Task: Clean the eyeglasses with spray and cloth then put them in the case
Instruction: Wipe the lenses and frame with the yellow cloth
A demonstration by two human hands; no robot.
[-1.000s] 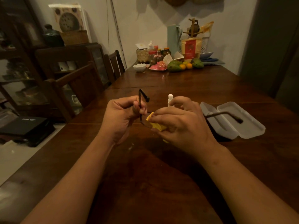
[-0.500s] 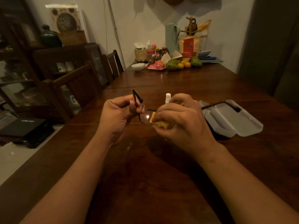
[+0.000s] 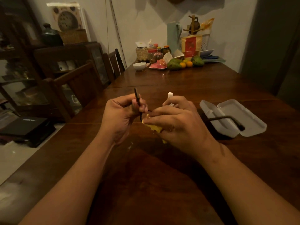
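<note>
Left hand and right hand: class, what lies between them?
In the head view, the eyeglasses and the yellow cloth bridge the gap between the left hand and the right hand.

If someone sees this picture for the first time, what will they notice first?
First, the two hands at the centre: the left hand grips the eyeglasses while the right hand presses a yellow cloth on them. To the right, a white case lies open on the dark wooden table.

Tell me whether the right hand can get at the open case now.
Likely yes: the case lies open beside the right hand, only the eyeglasses' temple crossing it, though that hand pinches the cloth.
</note>
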